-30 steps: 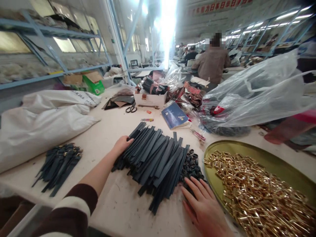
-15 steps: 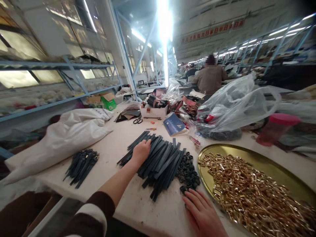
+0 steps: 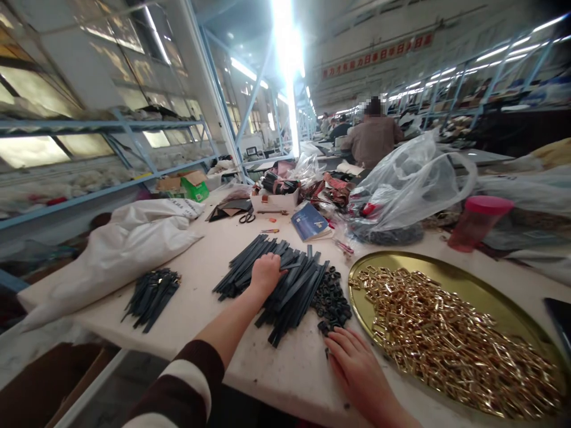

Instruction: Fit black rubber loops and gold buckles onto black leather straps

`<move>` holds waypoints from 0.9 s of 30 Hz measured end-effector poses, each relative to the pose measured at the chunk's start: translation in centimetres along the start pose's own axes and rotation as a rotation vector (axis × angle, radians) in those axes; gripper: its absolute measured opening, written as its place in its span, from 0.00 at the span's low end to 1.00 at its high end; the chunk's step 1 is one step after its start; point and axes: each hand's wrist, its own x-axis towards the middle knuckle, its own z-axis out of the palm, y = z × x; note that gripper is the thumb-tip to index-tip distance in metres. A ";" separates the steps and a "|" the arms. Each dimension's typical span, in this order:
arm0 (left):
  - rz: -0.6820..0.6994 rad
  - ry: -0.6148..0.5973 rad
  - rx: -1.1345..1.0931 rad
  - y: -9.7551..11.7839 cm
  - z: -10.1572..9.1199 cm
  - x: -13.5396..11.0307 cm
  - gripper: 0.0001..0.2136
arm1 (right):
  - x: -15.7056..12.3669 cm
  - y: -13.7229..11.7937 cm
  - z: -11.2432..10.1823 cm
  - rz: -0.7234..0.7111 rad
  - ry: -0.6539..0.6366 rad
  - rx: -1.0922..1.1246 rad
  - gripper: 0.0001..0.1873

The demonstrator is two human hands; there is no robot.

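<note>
My left hand (image 3: 266,271) rests on a pile of long dark straps (image 3: 285,279) in the middle of the white table (image 3: 209,267), its fingers curled over a few of them. My right hand (image 3: 357,368) lies flat near the table's front edge, fingers spread, fingertips touching the nearest of a heap of small black loops (image 3: 331,300). Just right of that hand is a round gold tray (image 3: 482,297) heaped with gold metal buckles (image 3: 446,339).
A smaller bundle of dark straps (image 3: 151,294) lies to the left, by a white sack (image 3: 125,249). Behind are scissors (image 3: 247,218), a blue booklet (image 3: 310,221), a white box (image 3: 274,199), clear plastic bags (image 3: 410,184) and a pink-lidded cup (image 3: 479,223). A person (image 3: 370,139) sits farther back.
My left hand has slid from the left edge of the strap pile onto its middle and curled over straps. The right hand stays flat by the loops. The camera has tilted upward.
</note>
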 end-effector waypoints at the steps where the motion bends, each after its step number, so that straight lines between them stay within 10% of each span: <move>1: 0.019 -0.008 -0.012 0.4 -0.4 -0.3 0.11 | -0.1 0.1 0.0 -0.003 -0.015 0.007 0.13; 5: 0.123 -0.045 -0.094 2.7 -2.3 -2.8 0.11 | 0.1 0.1 -1.2 0.086 -0.070 0.169 0.13; 9: 0.219 -0.175 -0.305 6.5 -4.1 -8.1 0.15 | 1.8 -0.5 -4.3 0.569 -0.058 0.691 0.19; 14: -0.029 -0.916 -1.508 10.0 -4.0 -13.8 0.11 | 3.6 -0.8 -6.5 0.928 -0.250 1.205 0.17; 19: -0.364 -1.013 -1.937 10.8 -2.0 -15.3 0.12 | 3.3 0.1 -5.9 1.083 -0.307 1.261 0.19; 27: -0.474 -1.040 -2.049 10.7 -0.5 -15.5 0.12 | 3.5 0.4 -4.8 1.082 -0.322 1.158 0.19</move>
